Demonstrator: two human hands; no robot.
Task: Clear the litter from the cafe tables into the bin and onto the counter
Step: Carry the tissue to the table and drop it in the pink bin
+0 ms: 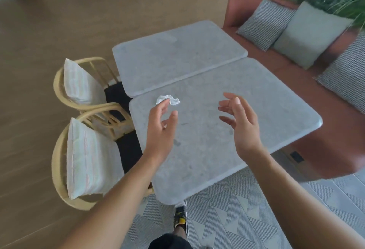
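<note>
One crumpled napkin (171,100) perhaps touches the loose-fingered left hand (161,130).

I see crumpled white paper napkin (168,100) lying on nearer grey stone-look square table (217,150), near its far left corner. My left hand (161,130) hovers just short of it, fingers loosely spread, forefinger tip overlapping wad; contact unclear. My right hand (240,122) open above tabletop, palm facing left. Two rattan armchairs (106,107) with striped cushions at left.
</note>
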